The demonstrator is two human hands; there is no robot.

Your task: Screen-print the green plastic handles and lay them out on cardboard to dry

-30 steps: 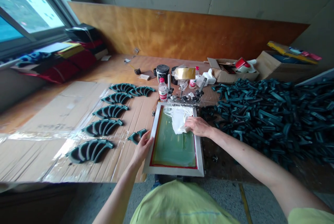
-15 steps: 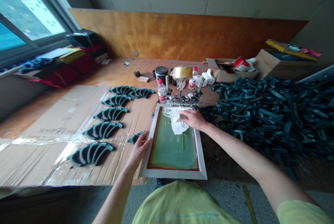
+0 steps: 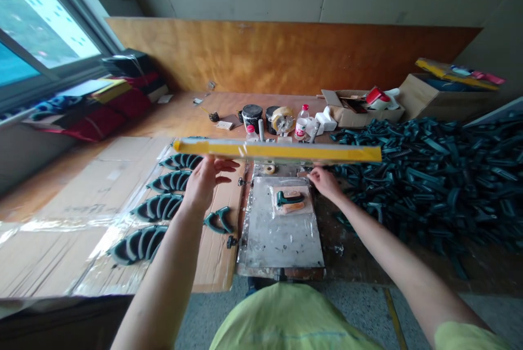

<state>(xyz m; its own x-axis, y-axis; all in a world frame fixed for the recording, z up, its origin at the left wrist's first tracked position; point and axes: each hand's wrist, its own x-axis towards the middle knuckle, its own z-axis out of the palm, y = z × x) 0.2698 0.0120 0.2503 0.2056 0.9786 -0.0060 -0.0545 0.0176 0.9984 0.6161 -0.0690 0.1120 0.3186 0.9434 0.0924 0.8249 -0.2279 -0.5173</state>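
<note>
A screen-printing frame (image 3: 278, 151) is tilted up and seen edge-on, yellow tape along its near side. My left hand (image 3: 205, 180) is at the underside of its left end, appearing to touch it, fingers spread. Below lies a grey base plate (image 3: 265, 230). On it a dark green curved plastic part (image 3: 289, 199) sits in an orange-brown holder (image 3: 293, 208). My right hand (image 3: 324, 182) is closed by the plate's far right corner, under the frame; what its fingers hold is hidden. A forked green part (image 3: 220, 220) lies on cardboard left of the plate.
Rows of green parts (image 3: 157, 204) lie on the cardboard (image 3: 102, 176) at left. A large heap of similar parts (image 3: 412, 186) fills the right. Behind the frame stand black tubs (image 3: 252, 114), a tape roll (image 3: 283, 120), a red-capped bottle (image 3: 301, 123) and cardboard boxes (image 3: 368, 117).
The frame has swung up from lying flat, uncovering the plate and the part in its holder. My left hand rose with it. My right hand moved off the mesh, to the right.
</note>
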